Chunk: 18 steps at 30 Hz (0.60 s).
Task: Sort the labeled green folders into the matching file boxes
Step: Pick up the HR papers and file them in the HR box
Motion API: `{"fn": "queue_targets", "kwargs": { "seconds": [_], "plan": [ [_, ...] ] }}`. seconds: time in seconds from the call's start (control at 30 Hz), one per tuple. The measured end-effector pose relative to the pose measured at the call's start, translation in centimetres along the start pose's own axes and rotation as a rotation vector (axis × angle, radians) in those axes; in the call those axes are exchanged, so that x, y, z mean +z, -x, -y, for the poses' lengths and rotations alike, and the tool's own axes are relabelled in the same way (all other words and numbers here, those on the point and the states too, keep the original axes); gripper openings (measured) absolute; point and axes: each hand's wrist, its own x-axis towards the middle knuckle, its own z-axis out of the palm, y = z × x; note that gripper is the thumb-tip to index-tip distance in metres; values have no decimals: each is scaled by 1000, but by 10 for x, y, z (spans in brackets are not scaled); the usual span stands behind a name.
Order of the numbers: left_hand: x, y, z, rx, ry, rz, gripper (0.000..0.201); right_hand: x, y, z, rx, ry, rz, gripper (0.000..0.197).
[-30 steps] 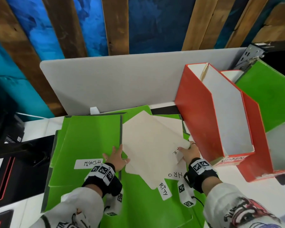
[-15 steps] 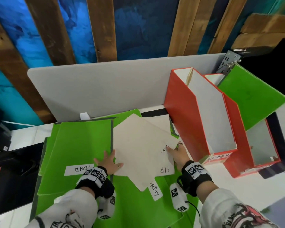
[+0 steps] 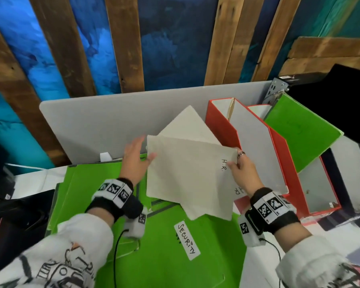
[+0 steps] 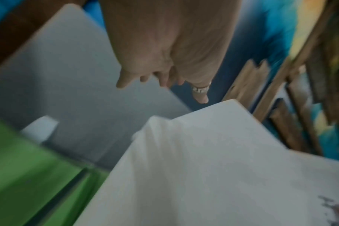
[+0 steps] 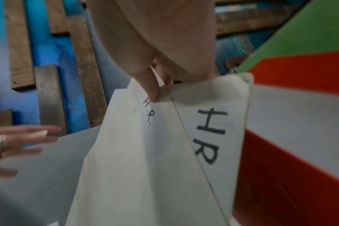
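My right hand (image 3: 237, 163) pinches two cream sheets (image 3: 187, 175) by their right edge, thumb on top; they are marked "H.R." (image 5: 148, 113) and "HR" (image 5: 209, 136). They hang tilted above the green pile, beside the nearer red file box (image 3: 220, 129). My left hand (image 3: 136, 154) is at the sheets' left edge with straight fingers, the thumb touching the paper. Under them lies a green folder labelled SECURITY (image 3: 187, 238). More green folders (image 3: 87, 183) are stacked on the left. A second red box (image 3: 287, 163) holds a green folder (image 3: 301, 134).
A grey divider panel (image 3: 104, 125) stands behind the table, with a metal bracket (image 3: 276, 90) at its right end. A black device (image 3: 19, 215) sits at the left edge. Bare white tabletop (image 3: 260, 265) shows in front of the boxes.
The right hand has lifted the cream sheets off the green pile, up and toward the red boxes. The left hand left the pile and rose to their left edge. The SECURITY label is uncovered.
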Motion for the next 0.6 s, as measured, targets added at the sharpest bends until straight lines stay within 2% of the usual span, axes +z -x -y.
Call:
{"fn": "queue_targets", "kwargs": {
  "seconds": [0.1,0.2,0.3,0.37,0.4,0.5,0.53,0.6],
  "plan": [
    [-26,-19,-58,171,-17,-86,65,-20,-4,22,-98,50,98,26],
    [-40,-31,-86,245,-228,48,60,-36,-2,45,-198,1,235,28],
    [-44,-34,-94,252,-382,163,58,-48,-2,57,-260,33,317,26],
    [-46,-35,-92,209,-248,201,55,-52,0,62,-288,19,363,28],
    [-48,-35,-91,189,-138,226,46,-52,1,63,-298,11,375,30],
    [-50,-35,-84,151,20,292,9,-46,-1,54,-281,-34,310,24],
    [-51,-35,-82,151,32,295,7,-44,-3,51,-259,-43,265,20],
    [-53,-37,-73,138,89,269,15,-41,-7,43,-249,5,147,26]
  ]
}}
